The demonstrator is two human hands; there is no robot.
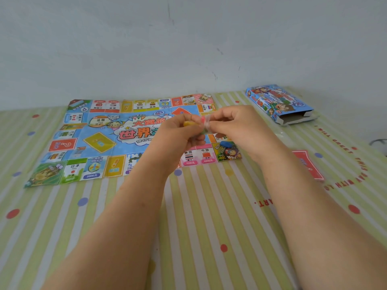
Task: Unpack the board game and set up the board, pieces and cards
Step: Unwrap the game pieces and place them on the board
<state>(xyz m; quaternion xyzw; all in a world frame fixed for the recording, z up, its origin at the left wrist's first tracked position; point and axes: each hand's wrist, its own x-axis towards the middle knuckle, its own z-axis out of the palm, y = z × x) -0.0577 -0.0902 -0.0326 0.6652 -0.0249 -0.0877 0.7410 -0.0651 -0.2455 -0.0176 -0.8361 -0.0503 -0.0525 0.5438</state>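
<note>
Both forearms extended: my left hand point(178, 133) and right hand point(235, 124) pinch one clear bag of pieces point(204, 124) above the board point(100, 141). One red card stack point(307, 164) lies right of the board, one blue piece point(226, 144) on its right corner, one open box point(279, 104) beyond.

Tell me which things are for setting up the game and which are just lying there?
For the game: board, blue piece on it, red cards, open box, clear bag of pieces pinched by left hand and right hand.
Just lying there: striped tablecloth; a dark thing at the right edge, too cut off to name.
</note>
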